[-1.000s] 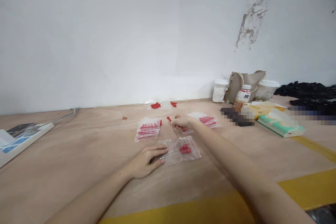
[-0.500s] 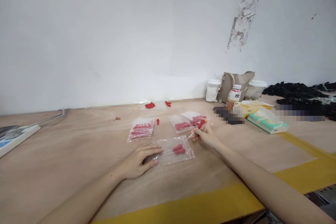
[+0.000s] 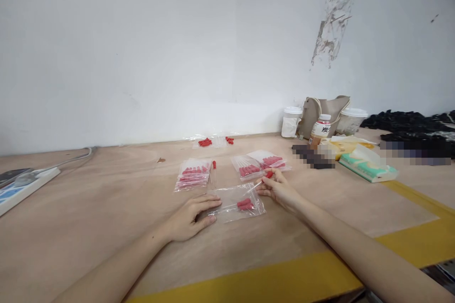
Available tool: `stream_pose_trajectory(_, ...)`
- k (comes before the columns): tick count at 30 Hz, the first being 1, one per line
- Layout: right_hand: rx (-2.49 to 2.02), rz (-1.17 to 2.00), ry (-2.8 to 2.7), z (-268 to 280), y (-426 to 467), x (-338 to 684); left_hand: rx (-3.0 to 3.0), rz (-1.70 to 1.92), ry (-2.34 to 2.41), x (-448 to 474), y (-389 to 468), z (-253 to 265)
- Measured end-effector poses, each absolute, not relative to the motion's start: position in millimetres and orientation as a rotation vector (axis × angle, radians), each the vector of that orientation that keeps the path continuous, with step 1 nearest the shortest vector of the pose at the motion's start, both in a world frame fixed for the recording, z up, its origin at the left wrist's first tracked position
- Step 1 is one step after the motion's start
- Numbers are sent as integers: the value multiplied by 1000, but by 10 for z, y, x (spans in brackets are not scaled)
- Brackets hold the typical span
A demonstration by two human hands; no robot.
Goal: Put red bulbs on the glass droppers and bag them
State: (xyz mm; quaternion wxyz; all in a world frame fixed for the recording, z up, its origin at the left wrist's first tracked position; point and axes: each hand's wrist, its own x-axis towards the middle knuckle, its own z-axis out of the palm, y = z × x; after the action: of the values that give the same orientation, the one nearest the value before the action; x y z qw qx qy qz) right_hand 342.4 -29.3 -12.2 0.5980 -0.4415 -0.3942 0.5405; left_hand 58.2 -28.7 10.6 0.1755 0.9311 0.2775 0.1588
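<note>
A clear zip bag point(image 3: 231, 215) lies flat on the table, with red-bulbed droppers point(image 3: 245, 204) inside it. My left hand point(image 3: 194, 215) holds the bag's left end, fingers on its upper part and thumb at its lower edge. At the bag's right, zip end, my right hand point(image 3: 279, 189) pinches one dropper point(image 3: 269, 174) by its red bulb. The glass tube of that dropper slants down left, its tip at or inside the bag's mouth. Another dropper point(image 3: 213, 165) with a red bulb lies behind the bag.
Stacked bags of droppers point(image 3: 194, 175) lie behind left, more filled bags point(image 3: 261, 163) behind right. Loose red bulbs point(image 3: 205, 142) rest near the wall. On the right are a tissue pack point(image 3: 368, 165), a bottle point(image 3: 320, 131) and cups point(image 3: 292, 123); a power strip point(image 3: 30, 189) is far left.
My right hand has brought the dropper down and left, so its glass tube now reaches over or into the bag's mouth. My left hand stays on the bag.
</note>
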Motion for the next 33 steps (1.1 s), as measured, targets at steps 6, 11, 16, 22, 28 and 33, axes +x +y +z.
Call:
stream_pose_trajectory(6,-1262,1352,-1225,-19,-320,3608,2645,437,817,579,-305,123)
stream_pose_trajectory(11,-1220,1251,-1477,-37,-306,3667,2642,423,850,574,-300,118)
stream_pose_trajectory(16,-1163,1129,-1469,-150,-269,3504,2641,432,838,573,-286,104)
stream_pose_trajectory(22,-1109,1153,-1436,-172,-283,3306,2636,448,828,570,-275,87)
stream_pose_trajectory(28,-1227,1202,-1503,-61,-282,3394,2643,436,821,578,-282,104)
stream_pose_trajectory(33,-1365,743,-1493,65,-160,3473,2698,350,770,585,-297,135)
